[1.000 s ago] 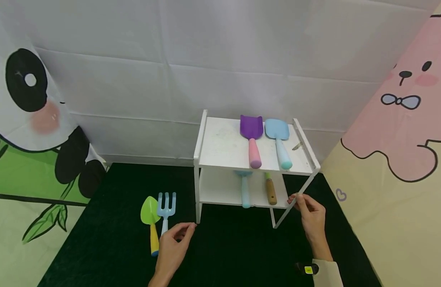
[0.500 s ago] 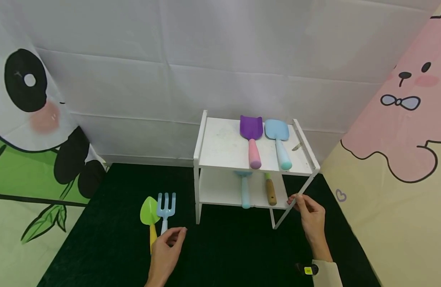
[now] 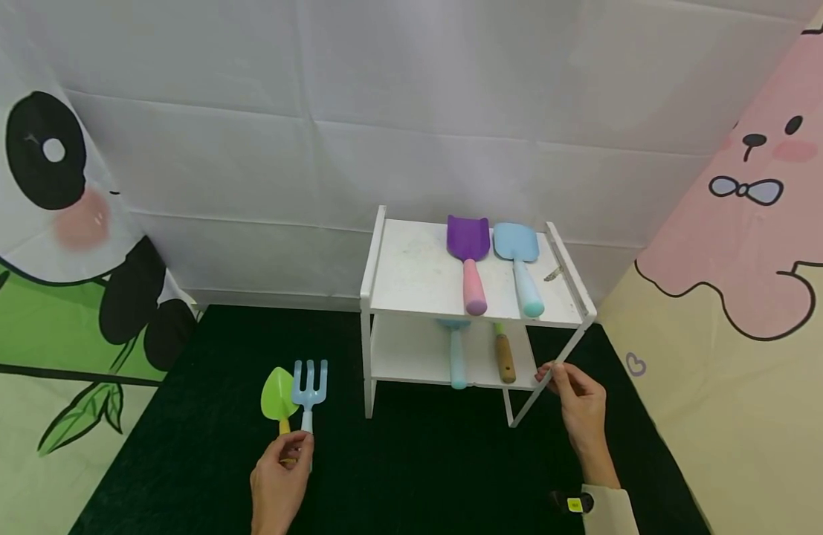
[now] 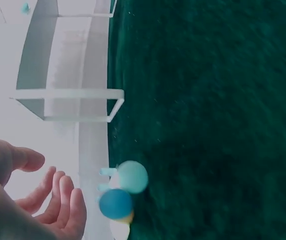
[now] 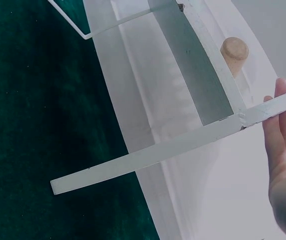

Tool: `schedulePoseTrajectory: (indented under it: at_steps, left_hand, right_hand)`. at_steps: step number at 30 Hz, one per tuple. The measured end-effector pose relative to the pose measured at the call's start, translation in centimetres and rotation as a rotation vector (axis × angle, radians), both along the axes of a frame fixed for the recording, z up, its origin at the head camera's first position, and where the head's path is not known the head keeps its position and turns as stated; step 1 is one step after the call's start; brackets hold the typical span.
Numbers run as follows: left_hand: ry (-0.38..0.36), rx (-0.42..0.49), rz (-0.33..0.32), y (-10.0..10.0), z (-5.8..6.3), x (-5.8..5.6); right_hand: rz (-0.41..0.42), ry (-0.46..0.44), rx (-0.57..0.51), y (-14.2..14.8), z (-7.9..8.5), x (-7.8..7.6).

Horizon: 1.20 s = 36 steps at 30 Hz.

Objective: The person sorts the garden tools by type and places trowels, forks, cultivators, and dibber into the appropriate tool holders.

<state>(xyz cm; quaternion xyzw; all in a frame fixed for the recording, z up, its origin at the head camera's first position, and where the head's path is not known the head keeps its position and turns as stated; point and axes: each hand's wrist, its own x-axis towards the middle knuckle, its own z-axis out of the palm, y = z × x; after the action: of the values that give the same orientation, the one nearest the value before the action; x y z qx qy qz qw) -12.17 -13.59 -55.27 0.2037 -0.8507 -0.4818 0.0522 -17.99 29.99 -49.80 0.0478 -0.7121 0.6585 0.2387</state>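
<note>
My left hand, fingers loosely curved, is over the handles of a hand trowel with a green blade and a light-blue hand fork. The left wrist view shows nothing between its fingers, with the handle ends of the fork and trowel apart from them. On the right, my right hand holds the right front leg of a white two-tier shelf; in the right wrist view its fingers lie behind that leg.
A purple shovel with a pink handle and a blue shovel lie on the top tier. Below are a light-blue-handled tool and a wooden-handled tool. Dark green cloth covers the table; a white sheet hangs behind.
My left hand has moved left from beside the shelf's left front leg to over the trowel and fork handles. My right hand stays at the shelf leg.
</note>
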Motion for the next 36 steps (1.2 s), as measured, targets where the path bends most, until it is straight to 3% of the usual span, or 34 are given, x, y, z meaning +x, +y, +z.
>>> schedulePoseTrajectory:
  at_steps: [12, 24, 36]
  left_hand:
    - [-0.029, -0.064, 0.102, -2.1, -2.0, 0.0]
    - [-0.081, -0.058, 0.069, -3.0, -2.8, -0.6]
    - [-0.207, 0.021, 0.010, -3.8, -3.2, -1.4]
  right_hand:
    - [0.016, 0.014, -0.021, 0.0, 0.0, 0.1]
    - [0.017, 0.013, -0.020, -0.1, 0.0, 0.1]
    - [0.003, 0.010, 0.010, -0.1, 0.1, 0.1]
